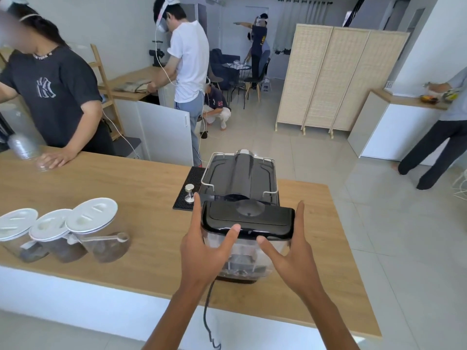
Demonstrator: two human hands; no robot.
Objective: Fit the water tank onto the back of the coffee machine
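Note:
The clear water tank with a black lid stands upright against the near side of the black coffee machine, which rests on the wooden counter. My left hand grips the tank's left side, thumb on the lid's front edge. My right hand holds the right side, fingers along the lid's end. The tank's base is partly hidden by my hands.
A steel tamper stands on a black mat left of the machine. Three lidded jars of coffee sit at the counter's left. A black power cord hangs over the near edge. A person leans on the counter's far left; others stand behind.

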